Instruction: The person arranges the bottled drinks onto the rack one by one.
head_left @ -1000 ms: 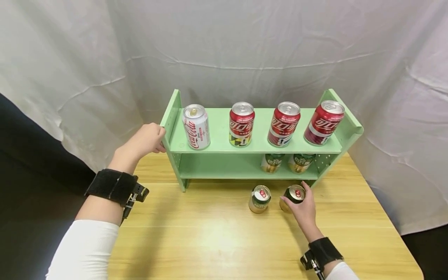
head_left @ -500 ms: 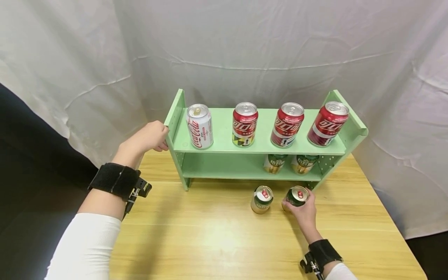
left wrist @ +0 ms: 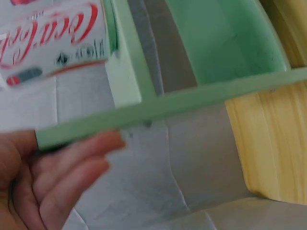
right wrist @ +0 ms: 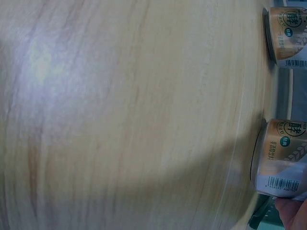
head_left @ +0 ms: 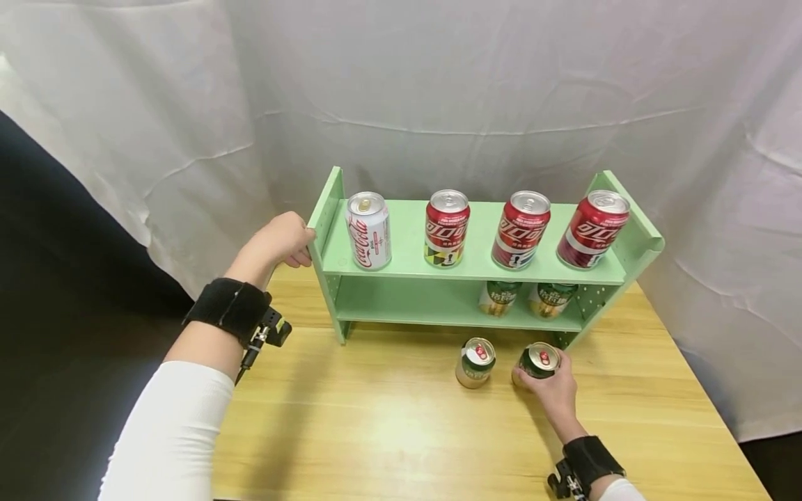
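My left hand (head_left: 285,240) grips the left side panel of a light green two-tier shelf (head_left: 395,304). In the left wrist view its fingers (left wrist: 81,167) lie along the outer face of the panel (left wrist: 158,106). On the table before the shelf's right end, my right hand (head_left: 556,391) holds an upright green-and-gold drink can (head_left: 541,357), thumb and fingers round its sides. That can (right wrist: 283,155) shows its barcode in the right wrist view, with only a bit of the hand visible below. A matching can (head_left: 476,362) stands just left of it, untouched.
On the top tier stand a white Coca-Cola can (head_left: 369,233) and three red cola cans (head_left: 447,229). Two green-and-gold cans (head_left: 499,299) sit at the right of the lower tier. A grey-white curtain (head_left: 476,83) hangs behind the wooden table (head_left: 388,424).
My right hand's fingers have drawn in from a spread around the drink can to a hold on it. The left hand stays on the panel. The head view has shifted slightly.
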`<state>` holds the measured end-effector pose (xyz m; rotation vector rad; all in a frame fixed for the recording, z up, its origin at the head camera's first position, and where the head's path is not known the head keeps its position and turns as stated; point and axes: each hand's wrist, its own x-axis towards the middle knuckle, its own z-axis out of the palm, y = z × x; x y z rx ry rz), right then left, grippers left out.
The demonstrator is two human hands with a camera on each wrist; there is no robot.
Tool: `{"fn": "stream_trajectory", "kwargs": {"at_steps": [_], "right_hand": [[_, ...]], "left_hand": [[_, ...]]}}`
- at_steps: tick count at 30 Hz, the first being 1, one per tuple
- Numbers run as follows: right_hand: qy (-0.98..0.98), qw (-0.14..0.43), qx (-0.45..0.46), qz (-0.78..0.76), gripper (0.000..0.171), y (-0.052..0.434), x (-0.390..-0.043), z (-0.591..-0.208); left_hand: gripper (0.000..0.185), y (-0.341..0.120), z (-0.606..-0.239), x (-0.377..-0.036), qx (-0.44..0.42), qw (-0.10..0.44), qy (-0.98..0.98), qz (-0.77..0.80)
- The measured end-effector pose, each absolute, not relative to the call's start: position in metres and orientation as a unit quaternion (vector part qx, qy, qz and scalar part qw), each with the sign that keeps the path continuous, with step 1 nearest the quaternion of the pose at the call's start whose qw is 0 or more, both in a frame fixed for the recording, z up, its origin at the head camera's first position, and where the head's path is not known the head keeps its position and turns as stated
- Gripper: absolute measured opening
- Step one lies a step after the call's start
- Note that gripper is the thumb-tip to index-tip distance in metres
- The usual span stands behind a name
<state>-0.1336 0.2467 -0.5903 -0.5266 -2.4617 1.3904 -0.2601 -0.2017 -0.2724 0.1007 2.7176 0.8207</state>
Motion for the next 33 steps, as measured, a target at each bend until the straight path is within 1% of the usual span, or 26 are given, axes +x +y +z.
{"fn": "stream_trajectory", "kwargs": {"at_steps": [3, 5, 8, 13, 15, 18, 25, 33], "right_hand": [[-0.848, 0.138, -0.178, 0.479, 0.092, 0.249, -0.132, -0.589], [-0.85, 0.138, -0.177, 0.477, 0.093, 0.25, -0.13, -0.587], [-0.853, 0.137, -0.173, 0.474, 0.093, 0.25, -0.128, -0.584], [-0.862, 0.144, -0.157, 0.461, 0.089, 0.253, -0.126, -0.572], [-0.867, 0.147, -0.151, 0.452, 0.09, 0.256, -0.125, -0.567], [-0.873, 0.147, -0.144, 0.443, 0.091, 0.26, -0.123, -0.561], [-0.876, 0.147, -0.124, 0.443, 0.089, 0.264, -0.122, -0.536], [-0.885, 0.154, -0.083, 0.43, 0.088, 0.26, -0.127, -0.512]], "left_hand": [[0.02, -0.196, -0.268, -0.26, 0.025, 0.099, 0.961, 0.256], [0.019, -0.194, -0.267, -0.26, 0.024, 0.07, 0.969, 0.234], [0.02, -0.193, -0.263, -0.26, 0.026, 0.056, 0.974, 0.22], [0.011, -0.194, -0.258, -0.261, 0.035, 0.114, 0.957, 0.265], [0.009, -0.194, -0.256, -0.263, 0.037, 0.139, 0.95, 0.277], [0.011, -0.194, -0.254, -0.266, 0.039, 0.16, 0.946, 0.278], [0.015, -0.196, -0.254, -0.267, 0.045, 0.171, 0.944, 0.28], [0.013, -0.196, -0.253, -0.266, 0.056, 0.163, 0.944, 0.283]]}}
